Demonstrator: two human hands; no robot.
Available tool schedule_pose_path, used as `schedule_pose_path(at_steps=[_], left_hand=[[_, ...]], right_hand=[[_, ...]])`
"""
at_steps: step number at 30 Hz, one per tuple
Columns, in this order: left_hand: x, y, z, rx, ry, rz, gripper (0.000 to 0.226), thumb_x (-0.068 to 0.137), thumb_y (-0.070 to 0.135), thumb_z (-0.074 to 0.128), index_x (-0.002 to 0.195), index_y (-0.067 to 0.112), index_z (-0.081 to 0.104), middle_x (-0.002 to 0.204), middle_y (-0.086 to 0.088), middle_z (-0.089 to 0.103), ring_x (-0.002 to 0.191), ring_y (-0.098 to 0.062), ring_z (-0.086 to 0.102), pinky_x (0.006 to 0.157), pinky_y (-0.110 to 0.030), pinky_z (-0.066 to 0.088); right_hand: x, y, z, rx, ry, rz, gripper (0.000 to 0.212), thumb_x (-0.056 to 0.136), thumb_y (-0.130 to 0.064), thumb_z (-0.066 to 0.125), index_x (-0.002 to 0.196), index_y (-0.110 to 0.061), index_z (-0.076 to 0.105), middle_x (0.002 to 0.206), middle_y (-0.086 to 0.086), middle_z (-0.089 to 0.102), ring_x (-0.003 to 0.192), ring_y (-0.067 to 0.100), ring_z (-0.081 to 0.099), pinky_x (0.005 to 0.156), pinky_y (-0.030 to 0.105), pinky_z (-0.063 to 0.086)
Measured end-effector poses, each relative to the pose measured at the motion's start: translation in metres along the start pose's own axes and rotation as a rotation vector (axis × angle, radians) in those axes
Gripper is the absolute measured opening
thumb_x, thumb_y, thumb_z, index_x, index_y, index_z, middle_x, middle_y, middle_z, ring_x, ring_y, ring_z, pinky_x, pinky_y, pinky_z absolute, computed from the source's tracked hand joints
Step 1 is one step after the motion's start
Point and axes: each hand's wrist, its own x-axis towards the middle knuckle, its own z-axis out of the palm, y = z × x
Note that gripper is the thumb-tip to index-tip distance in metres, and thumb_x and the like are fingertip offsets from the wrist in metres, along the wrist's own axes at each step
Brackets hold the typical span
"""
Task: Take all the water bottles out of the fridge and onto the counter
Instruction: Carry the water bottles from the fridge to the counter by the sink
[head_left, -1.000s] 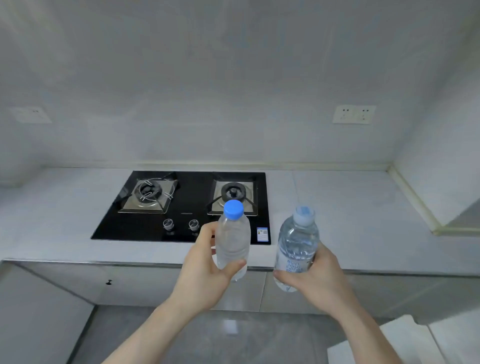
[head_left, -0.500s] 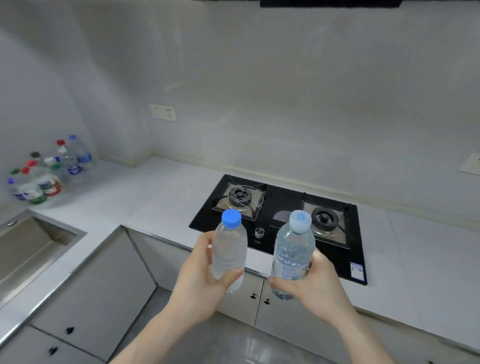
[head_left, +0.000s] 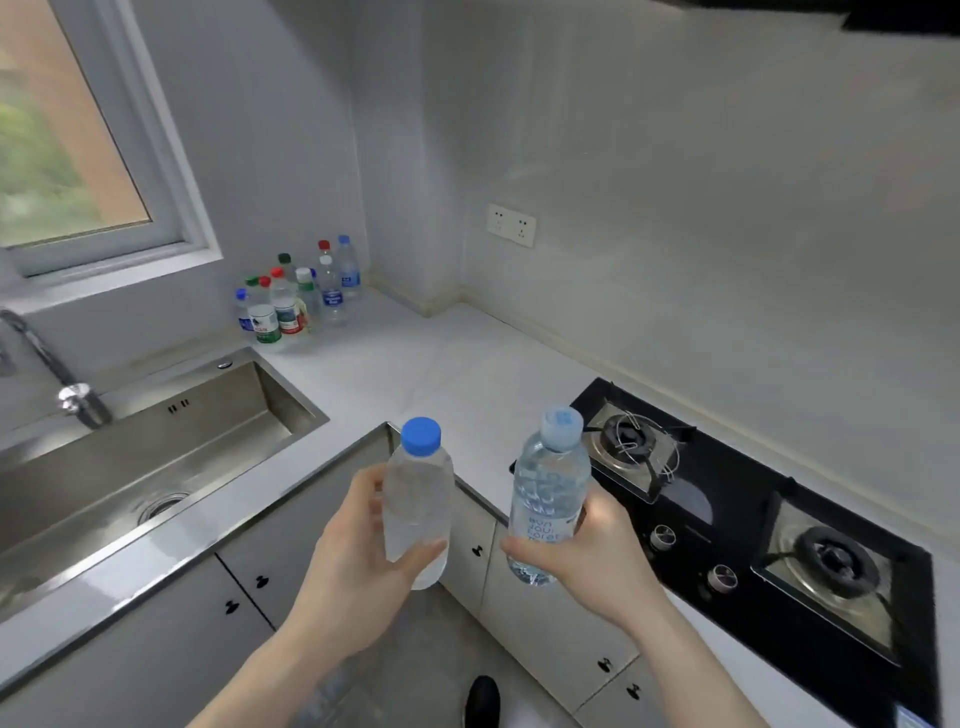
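You have a water bottle in each hand, both upright and held above the floor in front of the counter's inner corner, neither one touching the counter (head_left: 467, 364). Your left hand (head_left: 358, 566) is wrapped around the lower body of the blue-capped bottle (head_left: 417, 501), thumb across its front and fingers curled behind. Your right hand (head_left: 597, 561) grips the pale-capped bottle (head_left: 548, 493) low on its labelled part, thumb in front and fingers round the far side. The two bottles stand near each other but apart. Farther back, a cluster of bottles (head_left: 298, 293) with red, green, blue and white caps stands on the counter in the corner under the window (head_left: 67, 140). To your left lies the steel sink (head_left: 130, 457) with its tap (head_left: 52, 374); to your right the black gas hob (head_left: 753, 530) is set into the counter, with a wall socket (head_left: 511, 225) above. Below the counter run cabinet doors (head_left: 249, 587).
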Motion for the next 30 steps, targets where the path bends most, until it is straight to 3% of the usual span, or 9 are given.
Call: schedule_pose_path(at_steps=[4,7,10,16,19,23,27,30], left_hand=[[0.034,-0.011,-0.019,0.019,0.075,-0.027,0.057,0.081,0.027,0.085,0.113,0.052,0.045,0.114,0.04,0.058,0.106,0.012,0.057,0.084,-0.022,0.046],[0.07,-0.017,-0.027,0.032,0.108,-0.046,0.058,0.08,0.025,0.086,0.114,0.049,0.046,0.111,0.04,0.06,0.103,0.01,0.06,0.082,-0.025,0.049],[0.108,-0.018,-0.032,0.059,0.134,-0.077,0.059,0.079,0.022,0.086,0.113,0.049,0.045,0.107,0.043,0.059,0.099,0.011,0.061,0.079,-0.027,0.051],[0.194,-0.018,-0.038,0.085,0.172,-0.074,0.06,0.08,0.023,0.086,0.122,0.042,0.047,0.11,0.026,0.065,0.1,0.012,0.06,0.074,-0.018,0.049],[0.223,-0.024,-0.044,0.089,0.196,-0.071,0.059,0.079,0.022,0.087,0.117,0.045,0.047,0.109,0.031,0.065,0.101,0.009,0.061,0.076,-0.02,0.049],[0.251,-0.031,-0.056,0.104,0.231,-0.099,0.059,0.079,0.024,0.087,0.118,0.045,0.047,0.112,0.038,0.06,0.101,0.009,0.06,0.079,-0.025,0.052],[0.285,-0.043,-0.071,0.118,0.253,-0.116,0.058,0.078,0.023,0.087,0.116,0.042,0.048,0.11,0.04,0.06,0.101,0.009,0.06,0.076,-0.017,0.046],[0.312,-0.056,-0.084,0.126,0.245,-0.117,0.06,0.077,0.023,0.088,0.115,0.045,0.047,0.109,0.039,0.06,0.1,0.009,0.06,0.078,-0.018,0.046]], right_hand=[[0.051,-0.005,0.027,0.001,-0.08,-0.032,0.051,0.066,-0.019,0.097,0.105,-0.033,0.067,0.1,-0.009,0.076,0.092,0.006,0.073,0.08,0.025,0.061],[0.095,-0.007,0.041,-0.002,-0.104,-0.047,0.051,0.062,-0.028,0.095,0.101,-0.041,0.065,0.105,-0.006,0.07,0.094,0.007,0.071,0.085,0.035,0.062],[0.139,-0.009,0.048,-0.032,-0.12,-0.084,0.043,0.064,-0.025,0.092,0.095,-0.034,0.064,0.102,-0.007,0.062,0.092,0.01,0.068,0.085,0.04,0.061],[0.237,-0.012,0.055,-0.048,-0.18,-0.141,0.043,0.067,-0.024,0.092,0.095,-0.038,0.063,0.101,-0.004,0.064,0.095,0.009,0.066,0.086,0.037,0.059],[0.277,-0.015,0.062,-0.044,-0.194,-0.162,0.045,0.067,-0.026,0.093,0.096,-0.043,0.063,0.102,-0.007,0.064,0.097,0.007,0.065,0.088,0.033,0.057],[0.319,-0.018,0.076,-0.029,-0.212,-0.15,0.047,0.064,-0.027,0.093,0.096,-0.045,0.063,0.101,-0.005,0.068,0.095,0.009,0.068,0.088,0.038,0.059],[0.359,-0.018,0.094,-0.026,-0.218,-0.116,0.05,0.059,-0.037,0.093,0.098,-0.047,0.063,0.103,-0.005,0.07,0.094,0.008,0.07,0.088,0.038,0.06],[0.385,-0.016,0.107,-0.032,-0.209,-0.079,0.05,0.058,-0.038,0.093,0.099,-0.039,0.065,0.105,-0.005,0.07,0.093,0.008,0.071,0.087,0.038,0.06]])
